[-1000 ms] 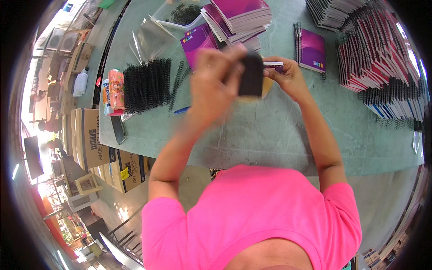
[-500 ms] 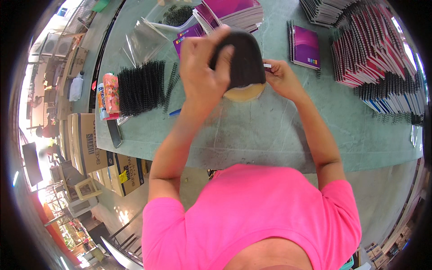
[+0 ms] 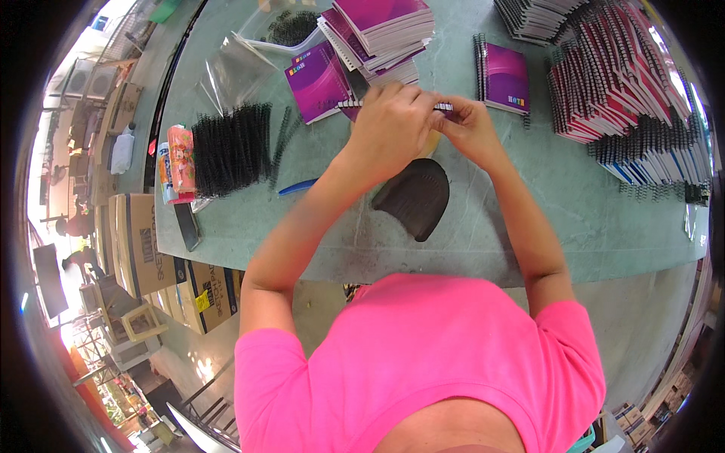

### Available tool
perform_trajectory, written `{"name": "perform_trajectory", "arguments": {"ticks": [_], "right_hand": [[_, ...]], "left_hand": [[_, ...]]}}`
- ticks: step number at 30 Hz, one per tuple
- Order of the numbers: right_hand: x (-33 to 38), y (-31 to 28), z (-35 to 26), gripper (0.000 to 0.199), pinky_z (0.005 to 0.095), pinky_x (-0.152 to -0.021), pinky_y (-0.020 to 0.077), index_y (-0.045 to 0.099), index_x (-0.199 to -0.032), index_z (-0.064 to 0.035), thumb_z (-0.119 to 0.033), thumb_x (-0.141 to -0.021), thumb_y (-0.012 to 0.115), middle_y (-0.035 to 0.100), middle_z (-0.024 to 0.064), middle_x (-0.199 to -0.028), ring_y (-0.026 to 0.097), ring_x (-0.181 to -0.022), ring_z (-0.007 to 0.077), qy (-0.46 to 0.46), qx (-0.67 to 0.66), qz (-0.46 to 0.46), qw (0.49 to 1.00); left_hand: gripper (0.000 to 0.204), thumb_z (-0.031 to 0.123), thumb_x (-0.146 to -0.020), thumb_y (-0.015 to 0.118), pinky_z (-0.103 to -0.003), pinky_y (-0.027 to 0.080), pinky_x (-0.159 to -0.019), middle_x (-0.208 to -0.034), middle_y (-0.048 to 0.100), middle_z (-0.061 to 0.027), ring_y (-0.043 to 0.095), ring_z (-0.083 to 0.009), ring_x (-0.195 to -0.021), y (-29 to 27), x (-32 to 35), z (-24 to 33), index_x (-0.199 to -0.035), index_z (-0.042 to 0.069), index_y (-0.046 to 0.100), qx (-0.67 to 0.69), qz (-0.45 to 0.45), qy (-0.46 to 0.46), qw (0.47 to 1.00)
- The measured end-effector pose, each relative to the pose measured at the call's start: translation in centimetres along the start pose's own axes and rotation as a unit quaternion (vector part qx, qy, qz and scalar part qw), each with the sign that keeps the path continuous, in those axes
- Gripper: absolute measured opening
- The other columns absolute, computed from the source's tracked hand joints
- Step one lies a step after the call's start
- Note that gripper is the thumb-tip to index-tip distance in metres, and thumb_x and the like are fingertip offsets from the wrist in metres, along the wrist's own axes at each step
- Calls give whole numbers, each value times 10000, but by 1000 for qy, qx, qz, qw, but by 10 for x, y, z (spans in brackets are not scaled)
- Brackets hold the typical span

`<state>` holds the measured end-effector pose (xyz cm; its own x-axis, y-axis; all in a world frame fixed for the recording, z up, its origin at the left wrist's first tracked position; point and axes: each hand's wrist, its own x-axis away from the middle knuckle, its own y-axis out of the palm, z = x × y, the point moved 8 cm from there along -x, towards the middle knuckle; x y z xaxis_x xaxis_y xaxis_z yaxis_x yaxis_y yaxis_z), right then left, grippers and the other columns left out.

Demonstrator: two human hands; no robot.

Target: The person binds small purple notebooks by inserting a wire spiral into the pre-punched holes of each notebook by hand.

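My left hand (image 3: 396,124) and my right hand (image 3: 470,130) meet over a notebook (image 3: 347,106), mostly hidden, whose punched edge shows along a line between them. The left fingers are curled over that edge. The right fingers pinch its right end. Under the hands, part of a yellowish, rounded thing (image 3: 432,145) shows; its kind is unclear. Closer to me, a black, rounded, ribbed pad (image 3: 415,200) lies on the table, touched by neither hand. A blue pen-like thing (image 3: 297,186) lies beside my left forearm.
Purple notebooks (image 3: 385,30) are stacked beyond my hands, one lying (image 3: 317,79) to their left. Black spiral coils (image 3: 232,149) stand bunched at the left. A spiral-bound purple notebook (image 3: 504,75) and piles of bound notebooks (image 3: 604,83) occupy the right. Cardboard boxes (image 3: 136,241) stand beside the table.
My left hand has let go of the black pad, which now lies nearer me on the table. That hand has moved to the notebook edge beside my right hand.
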<state>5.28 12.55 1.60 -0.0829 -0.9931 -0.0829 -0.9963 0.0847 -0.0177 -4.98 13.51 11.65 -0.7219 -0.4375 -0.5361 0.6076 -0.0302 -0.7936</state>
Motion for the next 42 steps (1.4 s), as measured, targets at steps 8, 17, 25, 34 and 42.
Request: {"name": "perform_trajectory", "arguments": {"ticks": [8,17,25,34,42], "right_hand": [[9,-12,-3,155,227,-621,424,637,-936,36,-64,-829,585,621,-12,-748,478,-708,20,-3,81,20,997],[11,-14,8,170,246,-588,423,630,-943,34,-67,-815,583,633,53,-712,481,-662,28,-34,76,32,996],[23,-8,-15,183,283,-510,404,644,-960,-23,-119,-805,622,613,127,-688,496,-562,88,-53,205,112,971],[44,-87,2,395,277,-811,469,498,-1217,-7,-130,-859,610,596,66,-1060,570,-948,132,-2,-64,250,966],[9,-116,-38,382,241,-779,475,451,-1238,41,-13,-864,509,612,116,-1067,596,-904,141,-37,-104,239,965]], "left_hand": [[196,128,-755,605,-378,458,-672,-751,603,-151,571,-302,-720,20,-9,-1,-900,-1,629,104,-51,2,993],[96,58,-722,558,-417,449,-677,-718,578,-173,539,-342,-724,22,-9,4,-770,-21,581,147,-60,11,987],[158,36,-721,570,-399,442,-655,-806,590,-139,539,-322,-716,15,-8,7,-874,40,612,96,-47,-22,994],[350,119,-734,650,-380,469,-674,-863,588,-143,582,-317,-759,21,10,-16,-1069,59,570,84,-105,-120,984],[414,164,-744,672,-379,460,-774,-1055,555,-128,558,-315,-914,36,-21,48,-1134,81,561,110,24,4,994]]}}
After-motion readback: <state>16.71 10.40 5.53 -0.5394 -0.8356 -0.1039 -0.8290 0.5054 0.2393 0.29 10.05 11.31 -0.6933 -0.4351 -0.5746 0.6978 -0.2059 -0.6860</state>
